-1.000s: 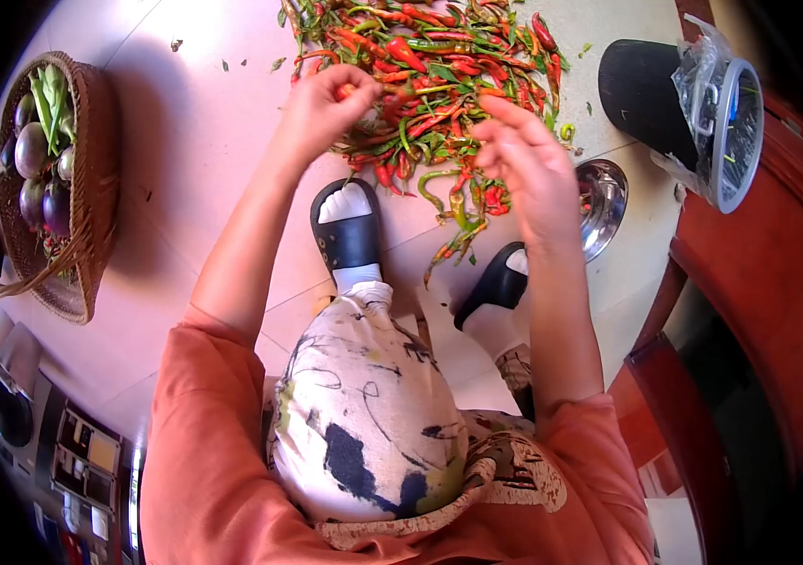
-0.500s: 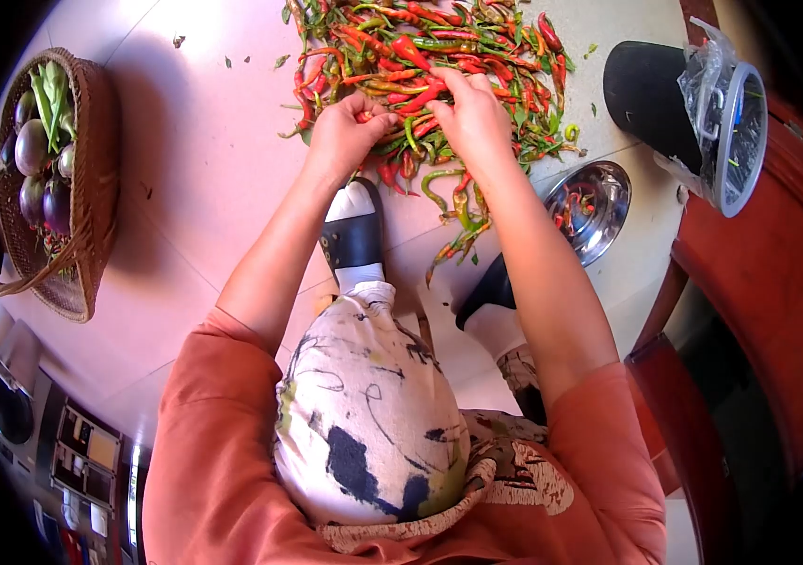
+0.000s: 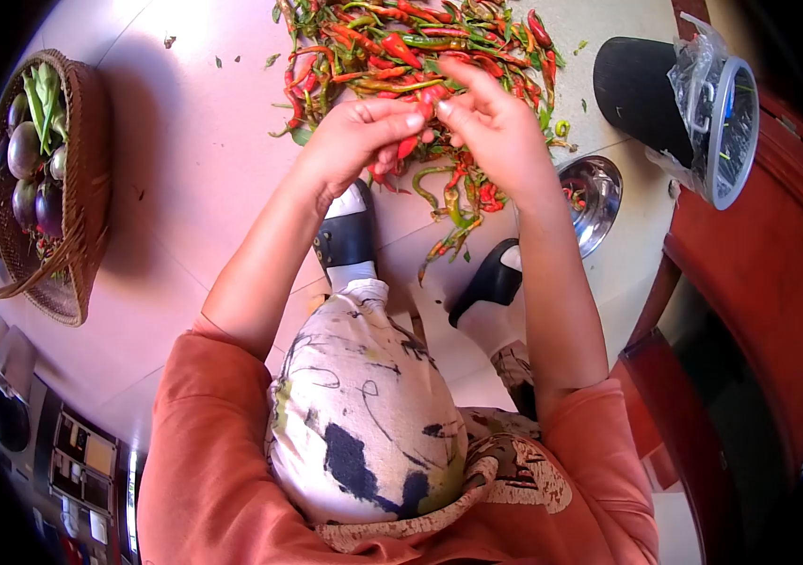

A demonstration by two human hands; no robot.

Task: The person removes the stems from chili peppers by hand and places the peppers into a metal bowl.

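Observation:
Red and green chili peppers (image 3: 420, 42) lie in a heap with leaves on the tiled floor. In front of the heap, my left hand (image 3: 364, 137) pinches a red chili (image 3: 408, 147), its fingers closed. My right hand (image 3: 496, 122) meets it at the chili's upper end, thumb and fingertips together near the stem. Below and to the right of my hands, a steel bowl (image 3: 606, 212) holds a few red pieces, partly hidden behind my right forearm.
A wicker basket (image 3: 91, 188) with eggplants and green pods stands at the left. A black bin (image 3: 642, 94) lined with clear plastic is at the upper right, above red wooden furniture (image 3: 750, 282). My shod feet rest below the heap.
Both hands have come closer together and moved slightly toward me, off the heap, with the red chili between them. The view has shifted a little.

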